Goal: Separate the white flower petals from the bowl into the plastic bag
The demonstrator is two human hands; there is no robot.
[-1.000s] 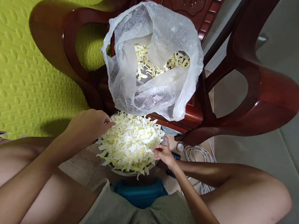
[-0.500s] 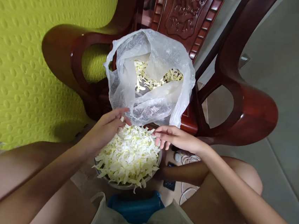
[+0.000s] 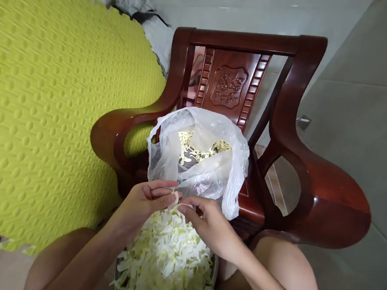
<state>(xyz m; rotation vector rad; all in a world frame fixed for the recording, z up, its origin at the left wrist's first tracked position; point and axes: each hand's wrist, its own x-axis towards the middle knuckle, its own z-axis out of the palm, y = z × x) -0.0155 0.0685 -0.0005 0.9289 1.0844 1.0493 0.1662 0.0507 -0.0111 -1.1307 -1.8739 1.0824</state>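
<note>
My left hand (image 3: 156, 198) pinches a small white flower (image 3: 174, 199) between thumb and fingers, just above a heaped bowl. From the right, my right hand (image 3: 203, 216) meets it, thumb and forefinger closed on a pale part of the same flower. Below both hands a round bowl (image 3: 214, 274) is piled high with white and yellowish-green flowers (image 3: 169, 256). Beyond my fingers an open white plastic bag (image 3: 237, 167) rests on the seat of a wooden chair, with more pale flowers (image 3: 192, 153) scattered inside it.
The dark red wooden chair (image 3: 332, 195) has broad curved arms on both sides of the bag and a carved back. A yellow-green textured foam mat (image 3: 45, 117) stretches along the left. Behind the chair is a grey tiled wall (image 3: 254, 14). My knees flank the bowl.
My hands have come together over the bowl, and both now grip the flower. The view has tilted up, so the chair and bag sit lower in the picture.
</note>
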